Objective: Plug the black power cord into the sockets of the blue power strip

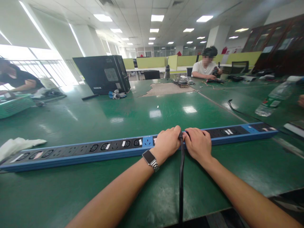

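Power strip (116, 147), blue and black, lying across green tabletop (106, 117); left hand (168, 141), watch (149, 157) at wrist, fingers closed on plug end of black cable (181, 177); right hand (198, 144), fingers bent over strip, grip cannot be told; bottle (275, 98), behind

Daylight floods in from the left, through windows (14, 50) below pale blinds (44, 23), with a railing (47, 60) against the glare. Overhead, panel lights (157, 18) march far back along the white ceiling (129, 9), gleaming on the green counter (133, 114). Yellow-green partitions (151, 61) line the far side, behind a dark chair (152, 74); a white pillar (217, 36) and dark cabinets (280, 44) hold the right.
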